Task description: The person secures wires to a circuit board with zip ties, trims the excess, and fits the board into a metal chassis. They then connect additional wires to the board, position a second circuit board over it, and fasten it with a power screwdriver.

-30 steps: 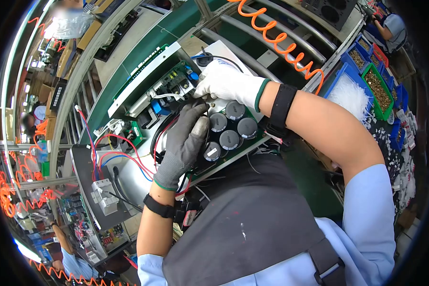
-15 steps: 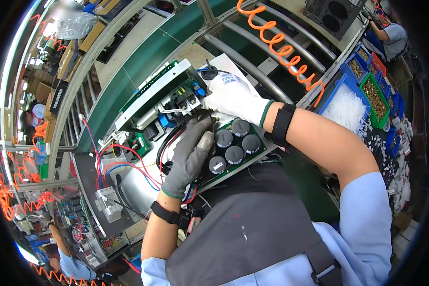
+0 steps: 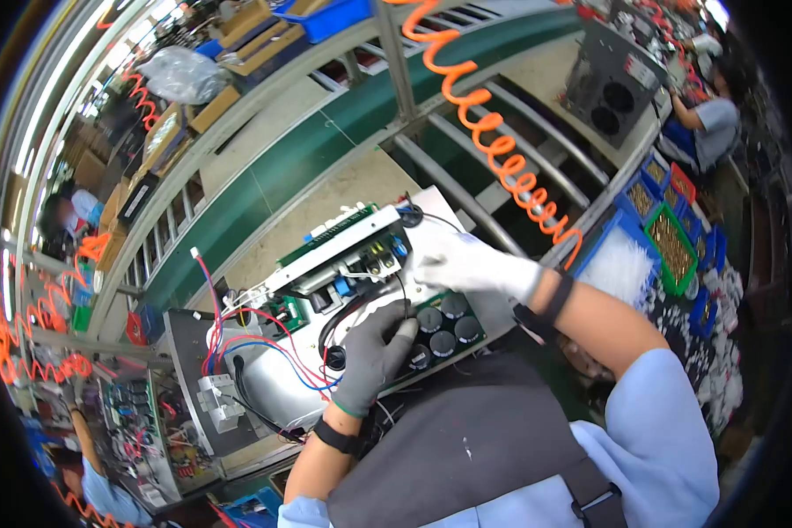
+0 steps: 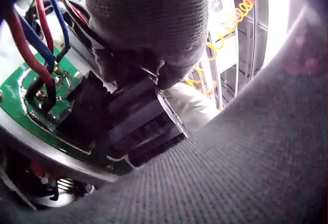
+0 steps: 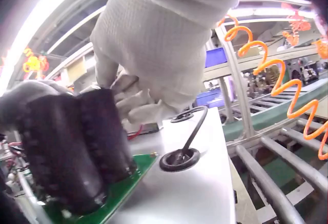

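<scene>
My left hand (image 3: 374, 354), in a grey glove, has its fingers bent beside the black round capacitors (image 3: 443, 343) on a green circuit board. Between its thumb and fingertips it pinches a thin black wire (image 3: 406, 292), which rises toward the power board (image 3: 374, 261). In the left wrist view the grey glove (image 4: 141, 24) arches over the dark capacitors (image 4: 138, 119). My right hand (image 3: 471, 266), in a white glove, is over the metal plate just right of the wire. Its fingers (image 5: 136, 103) are curled behind the capacitors in the right wrist view; I cannot tell what they hold.
A black grommet with a cable (image 5: 179, 158) sits in the white metal panel. Red and blue wires (image 3: 264, 339) loop left toward a white terminal block (image 3: 220, 402). An orange coiled hose (image 3: 493, 141) hangs beyond the rollers. Bins of screws (image 3: 673, 246) stand at right.
The head view has shifted, so the unit sits lower in it. My right hand has drawn back from the power board, and the black wire now shows between the hands.
</scene>
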`<state>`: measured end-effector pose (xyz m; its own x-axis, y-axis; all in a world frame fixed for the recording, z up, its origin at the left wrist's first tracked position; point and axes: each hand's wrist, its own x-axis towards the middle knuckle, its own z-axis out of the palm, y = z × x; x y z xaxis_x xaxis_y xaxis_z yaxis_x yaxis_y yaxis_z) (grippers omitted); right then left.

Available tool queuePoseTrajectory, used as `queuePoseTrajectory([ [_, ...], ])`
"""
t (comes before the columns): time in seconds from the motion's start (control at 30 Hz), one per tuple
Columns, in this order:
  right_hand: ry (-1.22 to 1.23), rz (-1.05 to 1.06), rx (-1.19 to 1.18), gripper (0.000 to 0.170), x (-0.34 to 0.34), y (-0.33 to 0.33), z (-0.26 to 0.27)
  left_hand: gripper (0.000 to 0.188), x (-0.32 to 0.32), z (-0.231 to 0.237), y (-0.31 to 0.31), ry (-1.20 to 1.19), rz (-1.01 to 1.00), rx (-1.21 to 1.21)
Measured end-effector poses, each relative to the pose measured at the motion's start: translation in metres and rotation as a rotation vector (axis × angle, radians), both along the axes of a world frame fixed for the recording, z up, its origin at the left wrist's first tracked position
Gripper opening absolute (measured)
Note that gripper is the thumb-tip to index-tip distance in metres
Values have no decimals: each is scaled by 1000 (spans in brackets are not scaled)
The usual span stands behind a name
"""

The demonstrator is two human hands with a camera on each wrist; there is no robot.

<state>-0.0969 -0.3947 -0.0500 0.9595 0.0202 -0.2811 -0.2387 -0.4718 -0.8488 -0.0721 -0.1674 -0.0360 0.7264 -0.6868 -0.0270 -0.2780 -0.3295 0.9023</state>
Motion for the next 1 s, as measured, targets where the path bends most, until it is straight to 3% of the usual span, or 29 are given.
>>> queuePoseTrajectory([
  [0.07,-28,108,216,35,-21,6,31,20,2,8,4,18,66,9],
  [0.13,-275,345,210,40,-13,22,23,23,7,5,8,-113,77,65],
  [0.2,-286,416,119,40,-4,31,29,25,9,8,16,-252,70,142],
  [0.27,-177,496,-429,35,10,38,24,23,16,19,30,-325,-15,569],
  [0.4,-132,597,-771,31,20,54,38,18,7,40,64,-416,-2,685],
  [0.43,-138,607,-773,31,21,56,39,15,9,37,75,-481,68,576],
  [0.47,-112,605,-778,34,20,57,42,15,16,34,80,-477,81,578],
  [0.53,-90,620,-784,37,18,57,40,13,28,28,87,-554,295,643],
  [0.6,-130,513,-575,41,16,51,32,12,38,4,92,-594,326,683],
  [0.63,-201,508,-559,35,16,52,35,12,39,1,89,-595,348,723],
  [0.67,-199,532,-609,41,17,54,38,12,40,0,87,-594,364,763],
  [0.73,47,580,-577,51,23,59,61,17,36,6,86,-570,352,722],
  [0.8,25,569,-624,55,26,64,59,25,34,8,77,-1041,296,590],
  [0.83,7,562,-669,59,27,66,57,32,34,3,73,-1101,177,607],
  [0.87,10,555,-673,59,26,67,55,32,35,-8,72,-1103,174,599],
  [0.93,38,541,-661,62,25,67,54,30,38,-26,69,-866,141,836],
  [1.0,1,524,-639,60,13,70,62,28,49,-26,71,-830,139,845],
])
